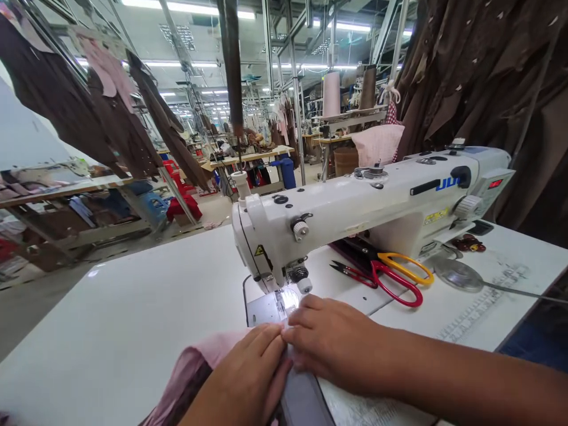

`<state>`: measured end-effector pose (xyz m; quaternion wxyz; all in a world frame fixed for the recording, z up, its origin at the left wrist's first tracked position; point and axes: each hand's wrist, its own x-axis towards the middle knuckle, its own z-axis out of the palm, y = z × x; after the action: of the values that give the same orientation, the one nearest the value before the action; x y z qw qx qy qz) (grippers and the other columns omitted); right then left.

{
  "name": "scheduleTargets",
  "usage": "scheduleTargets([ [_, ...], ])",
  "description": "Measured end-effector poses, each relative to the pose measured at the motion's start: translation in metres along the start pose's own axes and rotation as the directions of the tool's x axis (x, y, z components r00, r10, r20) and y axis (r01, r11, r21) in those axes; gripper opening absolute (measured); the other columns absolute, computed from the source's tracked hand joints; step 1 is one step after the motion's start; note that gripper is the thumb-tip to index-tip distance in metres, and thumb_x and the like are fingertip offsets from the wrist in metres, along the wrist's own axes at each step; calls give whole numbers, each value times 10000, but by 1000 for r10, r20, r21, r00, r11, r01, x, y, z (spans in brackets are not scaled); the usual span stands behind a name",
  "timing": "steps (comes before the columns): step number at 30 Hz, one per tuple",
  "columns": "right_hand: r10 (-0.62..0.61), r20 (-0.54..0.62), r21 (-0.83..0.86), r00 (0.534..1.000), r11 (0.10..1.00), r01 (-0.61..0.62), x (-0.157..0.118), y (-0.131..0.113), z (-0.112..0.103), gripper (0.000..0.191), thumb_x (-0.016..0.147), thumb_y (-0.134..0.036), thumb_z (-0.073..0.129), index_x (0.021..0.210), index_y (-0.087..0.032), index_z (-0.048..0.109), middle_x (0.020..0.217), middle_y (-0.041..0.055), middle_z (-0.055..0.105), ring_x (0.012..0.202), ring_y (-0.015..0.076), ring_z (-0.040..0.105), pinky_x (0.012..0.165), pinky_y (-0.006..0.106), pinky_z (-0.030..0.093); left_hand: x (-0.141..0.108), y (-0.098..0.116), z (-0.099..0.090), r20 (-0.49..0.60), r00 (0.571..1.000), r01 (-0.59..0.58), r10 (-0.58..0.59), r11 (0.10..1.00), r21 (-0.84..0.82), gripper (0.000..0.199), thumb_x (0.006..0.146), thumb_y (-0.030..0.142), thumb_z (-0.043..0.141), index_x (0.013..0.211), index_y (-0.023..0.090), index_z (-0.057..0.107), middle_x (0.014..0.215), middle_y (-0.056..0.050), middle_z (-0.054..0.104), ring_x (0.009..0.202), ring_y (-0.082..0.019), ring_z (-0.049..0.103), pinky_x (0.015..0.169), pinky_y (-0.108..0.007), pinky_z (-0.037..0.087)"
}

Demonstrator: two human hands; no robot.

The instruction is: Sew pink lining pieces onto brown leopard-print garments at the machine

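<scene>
Close in front of the lit needle area of a white sewing machine (337,207), my two hands meet at the fingertips. My left hand (252,370) is closed on pink fabric (222,346), which hangs off to the left with a dark brown layer under it. My right hand (332,340) has its fingers bent and pressed together at the fabric's edge by the presser foot (280,303). What lies under the fingertips is mostly hidden. A grey strip (306,399) shows below the hands.
Scissors with red and yellow handles (397,281) and small red thread snips (352,272) lie under the machine arm. A clear round disc (459,275) on a rod sits to the right. Brown garments (465,89) hang at the right, with more at the left.
</scene>
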<state>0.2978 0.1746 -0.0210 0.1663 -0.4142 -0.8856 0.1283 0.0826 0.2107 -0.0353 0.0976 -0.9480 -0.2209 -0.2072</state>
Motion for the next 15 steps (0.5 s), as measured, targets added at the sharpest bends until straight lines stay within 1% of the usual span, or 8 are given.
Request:
scheduleTargets([
  [1, -72, 3, -77, 997, 994, 72, 6, 5, 0, 271, 1002, -332, 609, 1147, -121, 698, 1120, 123, 705, 1082, 276, 578, 965, 392, 447, 1, -1, 1, 0, 1000, 1, -1, 1000, 3, 213, 984, 261, 458, 1111, 217, 623, 1064, -63, 767, 951, -182, 751, 864, -268, 630],
  [3, -138, 33, -104, 990, 985, 140, 14, 13, 2, 284, 996, -364, 624, 1072, -106, 716, 1105, 127, 718, 1082, 276, 576, 983, 394, 433, 3, -4, 3, -5, 1000, -3, 3, 1000, 7, 222, 976, 243, 456, 1127, 216, 616, 1066, -63, 766, 958, -183, 752, 868, -272, 631],
  [4, -147, 48, -101, 988, 983, 151, 15, 16, 4, 293, 994, -376, 627, 1062, -107, 718, 1116, 130, 718, 1088, 281, 575, 978, 399, 434, 3, -7, 4, -8, 1000, -3, 4, 1000, 9, 228, 970, 229, 454, 1131, 215, 614, 1071, -64, 766, 972, -187, 752, 879, -279, 629],
  [6, -164, 61, -120, 985, 978, 171, 14, 20, 6, 312, 1002, -384, 610, 1101, -104, 703, 1163, 139, 707, 1099, 288, 575, 947, 405, 444, 4, -11, 6, -8, 1000, -11, 11, 1000, 13, 233, 962, 214, 450, 1129, 215, 613, 1076, -67, 767, 1004, -190, 747, 908, -285, 620],
  [8, -174, 71, -146, 982, 972, 183, 12, 21, 5, 318, 1011, -388, 589, 1129, -108, 685, 1186, 140, 699, 1089, 285, 582, 899, 398, 459, 6, -15, 7, -12, 1000, -25, 26, 1000, 17, 233, 967, 220, 438, 1122, 218, 611, 1073, -70, 767, 1019, -182, 743, 929, -267, 605],
  [10, -178, 74, -161, 981, 969, 188, 11, 21, 5, 305, 1023, -385, 565, 1116, -117, 677, 1191, 138, 696, 1089, 284, 583, 868, 393, 465, 6, -18, 7, -18, 999, -44, 45, 998, 34, 236, 976, 233, 421, 1114, 221, 612, 1062, -74, 770, 1010, -172, 745, 929, -241, 597],
  [13, -174, 70, -148, 982, 972, 182, 12, 21, 6, 280, 1050, -359, 508, 1061, -134, 674, 1199, 128, 694, 1095, 270, 584, 891, 391, 463, 6, -22, 6, -32, 997, -74, 77, 993, 87, 257, 987, 248, 402, 1124, 213, 617, 1059, -82, 779, 975, -174, 755, 914, -231, 599],
  [15, -174, 67, -142, 982, 973, 182, 14, 23, 10, 261, 1060, -322, 482, 1021, -145, 670, 1169, 118, 704, 1058, 245, 601, 918, 381, 462, 7, -26, 6, -56, 993, -100, 108, 987, 122, 270, 994, 242, 390, 1131, 206, 619, 1054, -76, 787, 949, -172, 762, 900, -229, 601],
])
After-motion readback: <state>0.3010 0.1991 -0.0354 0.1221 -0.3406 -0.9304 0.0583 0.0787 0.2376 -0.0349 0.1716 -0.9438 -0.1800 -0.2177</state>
